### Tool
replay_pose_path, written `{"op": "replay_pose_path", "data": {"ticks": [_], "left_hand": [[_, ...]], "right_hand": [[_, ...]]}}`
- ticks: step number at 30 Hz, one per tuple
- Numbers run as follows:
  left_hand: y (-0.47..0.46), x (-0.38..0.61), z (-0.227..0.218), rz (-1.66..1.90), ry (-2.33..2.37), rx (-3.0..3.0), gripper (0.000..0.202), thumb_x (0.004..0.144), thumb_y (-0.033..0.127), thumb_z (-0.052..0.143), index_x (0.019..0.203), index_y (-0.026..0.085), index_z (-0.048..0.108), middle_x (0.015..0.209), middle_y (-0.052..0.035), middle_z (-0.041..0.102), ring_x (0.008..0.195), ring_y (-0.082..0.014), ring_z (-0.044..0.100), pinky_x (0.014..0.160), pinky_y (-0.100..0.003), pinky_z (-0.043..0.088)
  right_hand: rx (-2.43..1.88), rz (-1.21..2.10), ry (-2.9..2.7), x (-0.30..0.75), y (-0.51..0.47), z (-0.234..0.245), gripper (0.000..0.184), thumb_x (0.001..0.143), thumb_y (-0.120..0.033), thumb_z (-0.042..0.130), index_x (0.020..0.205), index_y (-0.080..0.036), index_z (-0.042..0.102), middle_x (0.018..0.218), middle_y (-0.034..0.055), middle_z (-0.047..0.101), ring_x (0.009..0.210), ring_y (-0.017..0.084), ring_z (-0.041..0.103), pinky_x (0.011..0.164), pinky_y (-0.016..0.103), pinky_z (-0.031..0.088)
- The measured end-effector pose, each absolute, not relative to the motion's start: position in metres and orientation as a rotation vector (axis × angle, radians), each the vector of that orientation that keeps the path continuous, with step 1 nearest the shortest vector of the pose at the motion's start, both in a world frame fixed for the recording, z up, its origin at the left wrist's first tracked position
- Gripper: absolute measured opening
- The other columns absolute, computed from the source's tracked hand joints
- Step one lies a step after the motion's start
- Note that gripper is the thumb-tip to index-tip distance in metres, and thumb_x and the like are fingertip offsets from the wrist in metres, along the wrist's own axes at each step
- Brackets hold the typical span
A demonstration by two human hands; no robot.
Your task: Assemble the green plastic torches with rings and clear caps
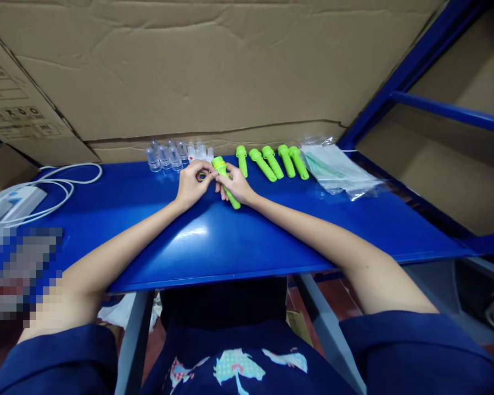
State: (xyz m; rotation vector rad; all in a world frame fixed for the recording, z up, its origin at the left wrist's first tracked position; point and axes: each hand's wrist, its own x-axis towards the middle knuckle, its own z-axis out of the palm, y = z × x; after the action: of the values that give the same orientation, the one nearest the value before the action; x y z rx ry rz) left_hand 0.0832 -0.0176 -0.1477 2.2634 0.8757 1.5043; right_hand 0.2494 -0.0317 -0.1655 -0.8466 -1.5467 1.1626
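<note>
My right hand [235, 186] is wrapped round a bright green plastic flashlight-shaped piece [226, 184] that lies slanted on the blue table [214, 236]. My left hand [192, 184] is at the piece's wide head, its fingers pinched together on a small part I cannot make out. Several more green pieces [271, 162] lie in a row just beyond my right hand. A cluster of small clear plastic caps [168, 155] stands behind my left hand.
Clear plastic bags [337, 167] lie at the far right of the table. A white cable and adapter [28, 195] rest at the far left. Cardboard sheets [214, 77] stand behind the table, and a blue metal frame [428, 104] runs along the right.
</note>
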Motion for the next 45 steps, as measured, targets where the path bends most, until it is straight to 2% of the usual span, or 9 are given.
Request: {"op": "replay_pose_path", "data": {"ticks": [5, 12, 23, 31, 45], "left_hand": [[-0.017, 0.086, -0.15, 1.543, 0.854, 2.236, 0.015, 0.089, 0.03, 0.073, 0.084, 0.016, 0.069, 0.089, -0.0047, 0.073, 0.071, -0.0107, 0.066, 0.057, -0.021, 0.044], [-0.014, 0.083, -0.155, 1.513, 0.834, 2.156, 0.017, 0.088, 0.025, 0.071, 0.1, 0.017, 0.062, 0.1, -0.0054, 0.073, 0.073, -0.0095, 0.067, 0.056, -0.019, 0.043], [-0.015, 0.08, -0.156, 1.441, 0.87, 2.105, 0.015, 0.089, 0.026, 0.071, 0.098, 0.017, 0.063, 0.088, -0.002, 0.068, 0.067, -0.0092, 0.062, 0.058, -0.02, 0.042], [-0.012, 0.08, -0.16, 1.447, 0.831, 2.125, 0.013, 0.091, 0.027, 0.07, 0.096, 0.017, 0.063, 0.097, -0.0051, 0.067, 0.07, -0.0094, 0.063, 0.057, -0.02, 0.043], [-0.009, 0.082, -0.161, 1.419, 0.881, 2.143, 0.01, 0.089, 0.023, 0.067, 0.095, 0.018, 0.061, 0.095, -0.0037, 0.066, 0.069, -0.0099, 0.061, 0.058, -0.021, 0.044]], "right_hand": [[-0.858, 1.116, -1.534, 0.247, -0.033, -0.166, 0.04, 0.089, -0.051, 0.067, 0.099, -0.025, 0.038, 0.055, -0.011, 0.061, 0.032, 0.011, 0.055, 0.029, 0.019, 0.04], [-0.902, 1.117, -1.512, 0.245, -0.037, -0.166, 0.041, 0.084, -0.05, 0.067, 0.102, -0.023, 0.041, 0.055, -0.0104, 0.061, 0.033, 0.012, 0.054, 0.03, 0.02, 0.04], [-0.987, 1.235, -1.473, 0.243, -0.039, -0.16, 0.045, 0.077, -0.052, 0.067, 0.1, -0.024, 0.04, 0.055, -0.0096, 0.061, 0.033, 0.013, 0.053, 0.029, 0.022, 0.04], [-1.003, 1.207, -1.468, 0.245, -0.04, -0.161, 0.044, 0.078, -0.052, 0.068, 0.1, -0.024, 0.042, 0.057, -0.0098, 0.061, 0.034, 0.013, 0.054, 0.03, 0.022, 0.041], [-1.024, 1.165, -1.499, 0.245, -0.034, -0.164, 0.044, 0.08, -0.054, 0.071, 0.097, -0.025, 0.042, 0.055, -0.0082, 0.061, 0.033, 0.014, 0.054, 0.029, 0.024, 0.04]]}}
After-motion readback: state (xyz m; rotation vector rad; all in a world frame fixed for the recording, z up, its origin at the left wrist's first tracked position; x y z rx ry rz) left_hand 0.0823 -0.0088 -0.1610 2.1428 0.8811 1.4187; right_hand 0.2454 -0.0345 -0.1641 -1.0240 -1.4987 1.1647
